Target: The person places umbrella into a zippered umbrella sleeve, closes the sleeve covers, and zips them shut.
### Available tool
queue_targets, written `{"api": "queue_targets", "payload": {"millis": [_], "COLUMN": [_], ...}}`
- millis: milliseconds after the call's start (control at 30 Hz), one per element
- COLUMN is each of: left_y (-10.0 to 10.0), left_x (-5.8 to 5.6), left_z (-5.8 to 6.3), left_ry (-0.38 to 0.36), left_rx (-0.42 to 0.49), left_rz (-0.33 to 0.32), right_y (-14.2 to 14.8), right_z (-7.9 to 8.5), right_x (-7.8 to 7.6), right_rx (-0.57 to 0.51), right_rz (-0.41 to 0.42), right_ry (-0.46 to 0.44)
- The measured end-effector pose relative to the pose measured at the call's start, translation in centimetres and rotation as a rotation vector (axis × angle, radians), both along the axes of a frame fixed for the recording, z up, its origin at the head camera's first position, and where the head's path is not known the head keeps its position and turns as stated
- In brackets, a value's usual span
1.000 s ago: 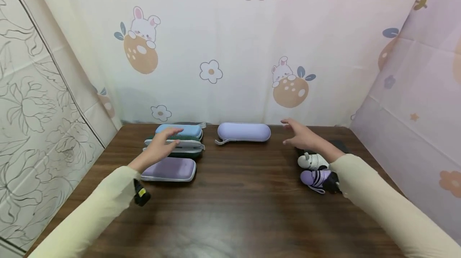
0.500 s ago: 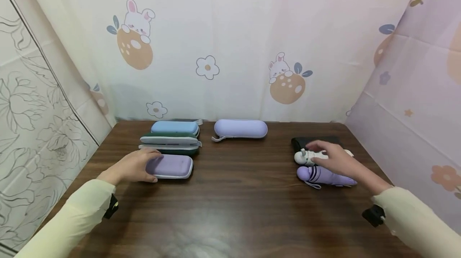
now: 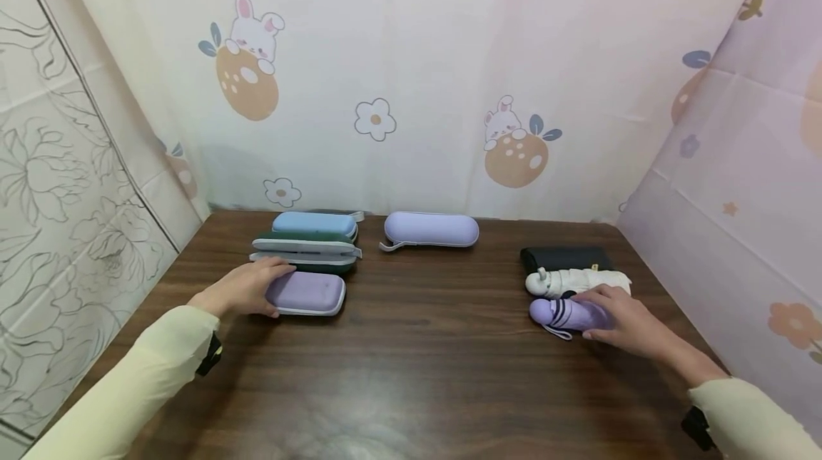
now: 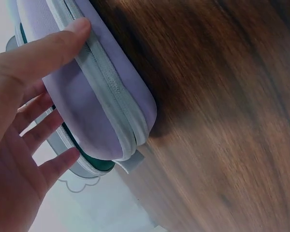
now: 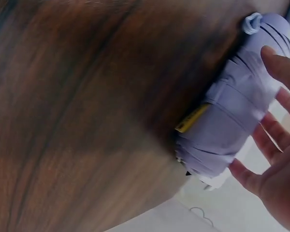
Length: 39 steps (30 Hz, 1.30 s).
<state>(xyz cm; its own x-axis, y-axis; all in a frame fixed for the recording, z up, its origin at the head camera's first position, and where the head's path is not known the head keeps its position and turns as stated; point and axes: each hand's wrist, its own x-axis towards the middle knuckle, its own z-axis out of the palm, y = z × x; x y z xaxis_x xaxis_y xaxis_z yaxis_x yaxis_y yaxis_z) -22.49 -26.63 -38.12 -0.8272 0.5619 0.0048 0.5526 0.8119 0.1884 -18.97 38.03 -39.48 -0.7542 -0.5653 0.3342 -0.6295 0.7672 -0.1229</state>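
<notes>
The left hand (image 3: 250, 289), fingers spread, spans the purple case (image 3: 308, 292) at the left of the table (image 3: 411, 381); the right hand (image 3: 626, 321), also spread, spans the purple umbrella (image 3: 568, 314). Too wide a grasp could drag the white umbrella (image 3: 571, 281) (it lies just behind).

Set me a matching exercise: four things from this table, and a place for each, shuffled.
1. green case
2. long lavender case
3. white umbrella
4. purple umbrella

A. at the right hand
B. between the black object and the purple umbrella
C. middle of the far edge of the table
D. between the blue case and the flat purple case

Pairs: 1-D; 2-C; 3-B; 4-A
</notes>
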Motion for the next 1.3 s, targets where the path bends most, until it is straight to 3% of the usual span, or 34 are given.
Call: {"api": "queue_targets", "payload": {"millis": [267,567,867,1133,1300], "left_y": [0.5,0.9,1.8,4.1,6.7], "left_x": [-0.6,-0.9,-0.9,-0.7,-0.9], "left_z": [0.2,1.4,2.9,4.4,5.1], "left_ry": [-0.031,-0.161,-0.283,-0.392,-0.459], "left_rx": [0.006,0.013,0.113,0.187,0.266], "left_rz": [-0.007,0.01,0.009,-0.002,-0.066], "right_y": [-0.2,-0.3,-0.3,-0.4,-0.4], "right_z": [-0.7,-0.8,-0.8,-0.9,-1.0], "right_x": [0.2,0.3,0.2,0.1,0.0], "right_rx": [0.027,0.014,0.021,0.015,0.014], "right_rz": [-0.063,-0.064,-0.059,-0.054,-0.049], "right_ry": [0.011,0.022,0.037,0.037,0.043]}}
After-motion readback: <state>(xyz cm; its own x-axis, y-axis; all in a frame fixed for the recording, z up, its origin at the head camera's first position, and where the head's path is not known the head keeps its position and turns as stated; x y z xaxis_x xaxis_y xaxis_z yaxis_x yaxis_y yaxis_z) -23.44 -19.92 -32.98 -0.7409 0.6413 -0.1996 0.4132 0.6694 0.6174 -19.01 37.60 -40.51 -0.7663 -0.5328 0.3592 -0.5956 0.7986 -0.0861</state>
